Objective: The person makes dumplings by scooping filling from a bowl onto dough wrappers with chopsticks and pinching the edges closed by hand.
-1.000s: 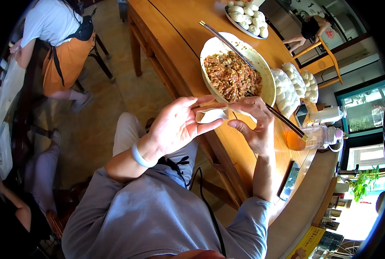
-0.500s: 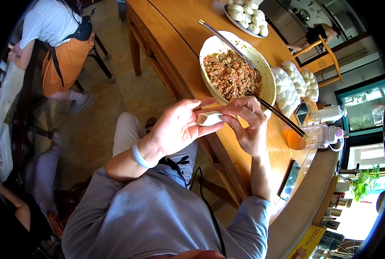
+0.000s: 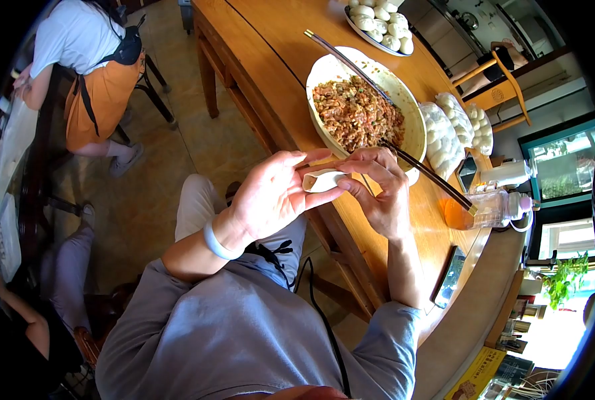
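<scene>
A small folded dough wrapper lies on the fingers of my left hand, which is palm up with a pale band at the wrist. The thumb and fingertips of my right hand pinch the wrapper's right end. Just beyond my hands, a large white bowl holds a chopped filling. One pair of chopsticks rests over its far side, and dark chopsticks extend from its near rim towards the bottle.
On the wooden table are a plate of white buns, bags of round white pieces, a bottle of orange liquid and two phones, one near the edge. A person leans at the left; another is beyond a chair.
My right thumb and fingers have closed in from the right onto the wrapper's end. The person beyond the chair has shifted right. My left hand has hardly moved.
</scene>
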A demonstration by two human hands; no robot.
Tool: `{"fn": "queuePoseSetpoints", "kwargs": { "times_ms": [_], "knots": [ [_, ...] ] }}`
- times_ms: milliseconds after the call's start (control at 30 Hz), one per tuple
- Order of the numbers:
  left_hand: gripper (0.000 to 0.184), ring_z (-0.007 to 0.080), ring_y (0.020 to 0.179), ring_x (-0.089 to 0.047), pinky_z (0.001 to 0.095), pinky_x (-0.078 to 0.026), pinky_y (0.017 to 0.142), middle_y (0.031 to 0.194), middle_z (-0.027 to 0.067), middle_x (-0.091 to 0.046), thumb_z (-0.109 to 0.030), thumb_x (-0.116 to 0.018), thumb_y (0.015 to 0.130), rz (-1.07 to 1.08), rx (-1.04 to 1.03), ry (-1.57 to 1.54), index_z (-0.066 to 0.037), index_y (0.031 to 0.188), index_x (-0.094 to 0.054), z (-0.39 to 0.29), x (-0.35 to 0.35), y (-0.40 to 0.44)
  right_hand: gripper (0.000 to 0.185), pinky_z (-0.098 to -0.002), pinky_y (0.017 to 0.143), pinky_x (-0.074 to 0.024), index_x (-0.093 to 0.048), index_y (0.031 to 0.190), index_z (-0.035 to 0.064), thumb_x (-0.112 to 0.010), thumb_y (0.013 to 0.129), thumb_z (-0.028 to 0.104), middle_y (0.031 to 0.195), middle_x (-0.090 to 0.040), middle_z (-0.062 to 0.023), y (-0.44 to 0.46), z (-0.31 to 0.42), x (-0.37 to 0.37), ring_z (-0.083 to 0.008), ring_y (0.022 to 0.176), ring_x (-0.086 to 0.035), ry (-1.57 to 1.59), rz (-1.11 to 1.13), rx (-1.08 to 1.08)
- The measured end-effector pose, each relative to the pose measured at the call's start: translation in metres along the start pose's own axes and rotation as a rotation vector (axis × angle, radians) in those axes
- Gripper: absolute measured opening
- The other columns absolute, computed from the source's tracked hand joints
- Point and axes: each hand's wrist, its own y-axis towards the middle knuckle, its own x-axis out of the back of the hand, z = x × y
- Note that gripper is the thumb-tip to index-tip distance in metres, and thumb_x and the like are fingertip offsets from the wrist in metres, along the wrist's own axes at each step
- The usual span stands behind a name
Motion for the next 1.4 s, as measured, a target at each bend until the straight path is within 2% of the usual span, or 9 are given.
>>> {"fn": "queuePoseSetpoints", "kwargs": {
  "times_ms": [233, 333, 433, 733, 833, 1033, 1133, 1400],
  "knots": [
    [0.047, 0.0304, 0.117, -0.045, 0.0456, -0.032, 0.104, 0.126, 0.0205, -0.043, -0.026, -0.034, 0.093, 0.002, 0.006, -0.011, 0.009, 0.125, -0.037, 0.0, -0.002, 0.001, 0.015, -0.0348, 0.077, -0.0415, -0.067, 0.083, 0.0059, -0.071, 0.068, 0.005, 0.086, -0.061, -0.0073, -0.002, -0.006, -0.005, -0.0237, 0.084, -0.056, -0.027, -0.039, 0.029],
    [0.04, 0.0283, 0.113, -0.048, 0.0448, -0.035, 0.102, 0.12, 0.0212, -0.048, -0.023, -0.038, 0.092, -0.01, -0.004, -0.027, 0.007, 0.119, -0.043, 0.001, -0.004, 0.001, 0.015, -0.0349, 0.077, -0.0413, -0.067, 0.083, 0.0056, -0.07, 0.069, 0.005, 0.086, -0.061, -0.0073, -0.003, -0.005, -0.004, -0.0235, 0.084, -0.056, -0.039, -0.054, 0.038],
    [0.04, 0.0282, 0.114, -0.048, 0.0449, -0.035, 0.102, 0.121, 0.0216, -0.048, -0.023, -0.038, 0.092, 0.001, -0.008, -0.037, 0.006, 0.119, -0.043, 0.001, -0.003, 0.001, 0.016, -0.0348, 0.077, -0.0413, -0.067, 0.084, 0.0056, -0.07, 0.069, 0.004, 0.086, -0.062, -0.0072, -0.003, -0.006, -0.004, -0.0233, 0.083, -0.056, -0.055, -0.053, 0.046],
    [0.04, 0.0309, 0.113, -0.049, 0.045, -0.036, 0.101, 0.118, 0.0232, -0.05, -0.023, -0.038, 0.092, -0.024, -0.026, -0.013, 0.007, 0.117, -0.044, -0.002, -0.005, -0.001, 0.03, -0.0352, 0.083, -0.0436, -0.066, 0.095, 0.005, -0.074, 0.066, 0.008, 0.095, -0.063, -0.0103, 0.003, -0.007, 0.012, -0.0264, 0.094, -0.058, 0.087, 0.041, 0.021],
    [0.05, 0.0305, 0.119, -0.043, 0.044, -0.031, 0.105, 0.127, 0.0236, -0.043, -0.025, -0.034, 0.092, 0.012, -0.042, 0.064, 0.01, 0.127, -0.034, -0.002, -0.002, -0.001, 0.032, -0.0357, 0.083, -0.0447, -0.066, 0.095, 0.0047, -0.075, 0.065, 0.009, 0.096, -0.063, -0.011, 0.003, -0.011, 0.014, -0.0265, 0.094, -0.058, 0.105, 0.046, -0.017],
    [0.048, 0.03, 0.117, -0.045, 0.0444, -0.031, 0.105, 0.126, 0.0235, -0.044, -0.023, -0.033, 0.093, -0.053, -0.027, 0.048, 0.011, 0.127, -0.033, -0.001, 0.001, -0.002, 0.03, -0.0359, 0.082, -0.0448, -0.065, 0.094, 0.0052, -0.075, 0.067, 0.015, 0.095, -0.063, -0.0111, 0.004, -0.01, 0.006, -0.0268, 0.093, -0.058, 0.074, 0.055, 0.032],
    [0.048, 0.0302, 0.116, -0.046, 0.0445, -0.032, 0.105, 0.124, 0.0227, -0.045, -0.023, -0.033, 0.093, 0.002, -0.006, 0.04, 0.01, 0.127, -0.034, -0.002, 0.001, -0.002, 0.029, -0.0361, 0.081, -0.0447, -0.066, 0.093, 0.0055, -0.075, 0.068, 0.016, 0.094, -0.062, -0.0104, 0.002, -0.011, 0.003, -0.0265, 0.093, -0.058, 0.124, 0.038, 0.016],
    [0.046, 0.0298, 0.114, -0.047, 0.0441, -0.032, 0.105, 0.122, 0.0202, -0.046, -0.022, -0.036, 0.092, -0.007, -0.001, -0.014, 0.011, 0.125, -0.035, 0.001, 0.002, 0.0, 0.02, -0.0337, 0.08, -0.0448, -0.067, 0.087, 0.0049, -0.073, 0.069, 0.011, 0.09, -0.062, -0.0076, -0.001, -0.01, 0.002, -0.0225, 0.091, -0.057, 0.096, 0.024, 0.018]
  ]
}}
